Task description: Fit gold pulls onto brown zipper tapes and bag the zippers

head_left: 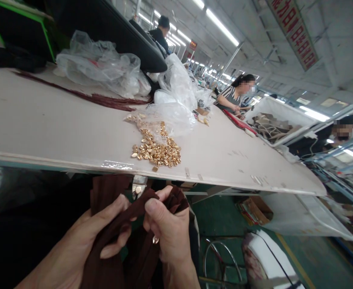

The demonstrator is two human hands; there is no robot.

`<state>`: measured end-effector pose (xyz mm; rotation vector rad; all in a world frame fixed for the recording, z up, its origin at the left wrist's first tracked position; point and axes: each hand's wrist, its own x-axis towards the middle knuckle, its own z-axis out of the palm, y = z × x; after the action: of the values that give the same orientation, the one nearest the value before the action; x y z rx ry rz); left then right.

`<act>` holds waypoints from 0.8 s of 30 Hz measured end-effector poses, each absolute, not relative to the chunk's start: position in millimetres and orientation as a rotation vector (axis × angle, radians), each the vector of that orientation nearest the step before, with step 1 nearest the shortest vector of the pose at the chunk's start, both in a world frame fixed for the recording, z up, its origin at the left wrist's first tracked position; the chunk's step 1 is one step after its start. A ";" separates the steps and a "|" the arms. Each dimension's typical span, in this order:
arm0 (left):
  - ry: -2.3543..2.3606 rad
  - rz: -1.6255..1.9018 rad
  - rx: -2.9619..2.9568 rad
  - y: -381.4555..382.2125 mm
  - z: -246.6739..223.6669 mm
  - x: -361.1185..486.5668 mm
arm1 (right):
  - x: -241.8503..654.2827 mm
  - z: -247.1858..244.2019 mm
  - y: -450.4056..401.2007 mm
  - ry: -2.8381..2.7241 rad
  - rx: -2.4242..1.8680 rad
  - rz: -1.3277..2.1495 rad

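Dark brown fabric strips (pixel 107 249) hang below the table edge between my hands. My left hand (pixel 104 228) is wrapped around the strips at the left. Bunched strip ends are gripped in my right hand (pixel 167 224), its thumb pressed on the fabric. A small shiny gold piece (pixel 155 239) shows below its fingers. Just beyond the fabric, at the table edge, is a metal tool tip (pixel 138 186) with a gold piece at it. Many small gold pieces (pixel 160 152) lie piled on the table, spilling from a clear plastic bag (pixel 170 118).
The pale table (pixel 59 124) bears more brown strips (pixel 104 100) and crumpled plastic bags (pixel 101 64). A striped-shirted person (pixel 230 96) works beside a white bin (pixel 272 108). A stool (pixel 221 261) and a cardboard box (pixel 256 210) are at the lower right.
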<state>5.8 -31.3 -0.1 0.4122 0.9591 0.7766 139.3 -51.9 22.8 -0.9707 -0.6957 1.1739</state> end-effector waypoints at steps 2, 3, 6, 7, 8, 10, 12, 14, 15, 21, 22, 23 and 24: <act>1.073 0.818 0.429 -26.6 3.7 6.2 | 142.4 22.3 -52.7 -0.682 -1.015 1.191; 1.129 0.851 0.449 -24.8 5.2 5.8 | 143.5 22.7 -53.4 -0.686 -1.038 1.197; 1.134 0.953 0.574 -23.9 8.5 3.3 | 143.6 25.1 -56.2 -0.760 -1.123 1.184; 1.097 0.966 0.623 -25.0 9.6 2.5 | 143.0 25.7 -57.3 -0.801 -1.151 1.159; 1.056 0.964 0.663 -26.5 10.8 1.9 | 142.4 26.0 -58.3 -0.852 -1.180 1.124; 0.994 0.920 0.693 -29.4 13.2 1.5 | 141.7 25.5 -60.7 -0.966 -1.235 1.035; 0.971 0.893 0.676 -30.8 15.4 1.3 | 142.3 24.0 -63.4 -1.107 -1.275 0.925; 0.933 0.880 0.637 -30.1 16.8 0.9 | 143.8 22.3 -66.5 -1.291 -1.272 0.765; 0.919 0.869 0.609 -29.2 17.3 0.6 | 144.5 21.6 -68.0 -1.399 -1.247 0.680; 0.899 0.790 0.523 -26.1 17.0 0.0 | 142.6 18.4 -70.5 -1.534 -1.127 0.537; 0.895 0.779 0.543 -26.4 16.3 0.1 | 141.7 17.8 -69.7 -1.428 -1.154 0.580; 0.892 0.770 0.565 -26.7 15.6 0.1 | 140.8 17.2 -68.6 -1.316 -1.178 0.643; 0.892 0.761 0.585 -26.9 14.8 0.0 | 140.1 16.8 -67.4 -1.214 -1.195 0.722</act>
<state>0.0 -26.9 14.8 0.5845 0.8917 0.7612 140.1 -67.4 16.8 -1.1945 -1.2136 0.7224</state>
